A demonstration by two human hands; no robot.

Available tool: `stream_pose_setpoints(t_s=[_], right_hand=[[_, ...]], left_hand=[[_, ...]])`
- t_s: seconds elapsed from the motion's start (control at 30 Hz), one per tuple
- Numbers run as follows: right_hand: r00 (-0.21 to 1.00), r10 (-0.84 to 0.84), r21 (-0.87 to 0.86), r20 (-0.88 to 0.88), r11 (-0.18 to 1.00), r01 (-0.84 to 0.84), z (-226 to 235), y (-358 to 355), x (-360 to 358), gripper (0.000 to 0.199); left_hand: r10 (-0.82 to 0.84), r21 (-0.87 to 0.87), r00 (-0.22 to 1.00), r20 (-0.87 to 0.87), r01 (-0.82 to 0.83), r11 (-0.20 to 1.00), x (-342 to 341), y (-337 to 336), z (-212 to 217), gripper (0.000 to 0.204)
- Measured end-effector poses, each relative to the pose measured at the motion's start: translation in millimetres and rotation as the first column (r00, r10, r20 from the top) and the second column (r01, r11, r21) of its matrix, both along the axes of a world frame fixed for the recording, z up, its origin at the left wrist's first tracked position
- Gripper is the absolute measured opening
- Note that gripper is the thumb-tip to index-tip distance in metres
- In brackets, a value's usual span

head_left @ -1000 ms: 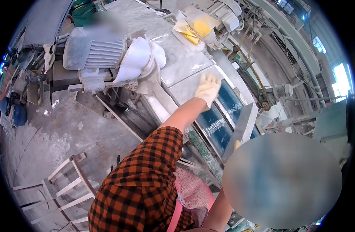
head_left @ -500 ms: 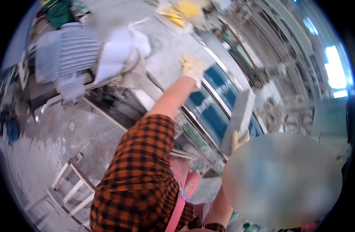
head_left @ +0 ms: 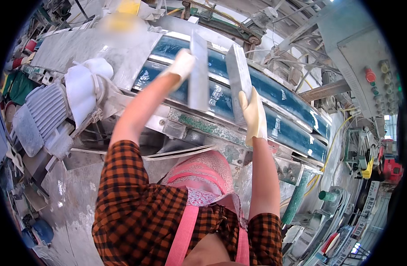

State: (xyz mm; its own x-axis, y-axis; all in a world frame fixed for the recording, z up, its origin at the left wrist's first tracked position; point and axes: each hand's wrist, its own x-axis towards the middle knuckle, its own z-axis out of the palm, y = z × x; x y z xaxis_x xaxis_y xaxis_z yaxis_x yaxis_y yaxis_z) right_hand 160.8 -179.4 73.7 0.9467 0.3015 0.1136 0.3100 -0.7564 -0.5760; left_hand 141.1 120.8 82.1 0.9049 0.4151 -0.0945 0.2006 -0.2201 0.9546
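Note:
My left hand [head_left: 181, 65], in a cream glove, is closed on the left side of a flat grey slab [head_left: 198, 77], which stands on edge and is blurred by motion. My gloved right hand [head_left: 253, 113] grips a second grey slab [head_left: 240, 73] near its lower end. This one is also tilted up on edge, a short way right of the first. Both slabs are over a conveyor with two wet blue belts [head_left: 274, 122]. Whether either slab touches the belts I cannot tell. The fingers behind the slabs are hidden.
A grey metal surface [head_left: 97, 66] adjoins the belts' left end. Left of me is a ribbed motor [head_left: 46, 113] beside a white cover [head_left: 81, 86]. A control box [head_left: 367, 75] with coloured buttons hangs at the right. A yellow hose [head_left: 339, 137] runs beyond the belts' right end.
The view has turned right. My left hand, earlier resting on the grey surface with no slab, now holds one over the belts. My right hand still holds its slab.

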Motion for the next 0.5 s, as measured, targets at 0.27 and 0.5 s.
stream_pose_setpoints(t_s=[0.27,0.5], right_hand=[[0.999,0.043,0.130,-0.019,0.991,-0.040,-9.1,5.4,2.2,0.083],[0.996,0.072,0.085,-0.045,0.994,-0.068,-21.4,-7.1,11.0,0.085]], left_hand=[[0.113,-0.389,0.973,0.202,-0.026,0.921,26.8,-122.7,-25.6,0.036],[0.115,0.798,0.990,-0.087,0.001,0.603,21.4,35.4,-72.9,0.038]])
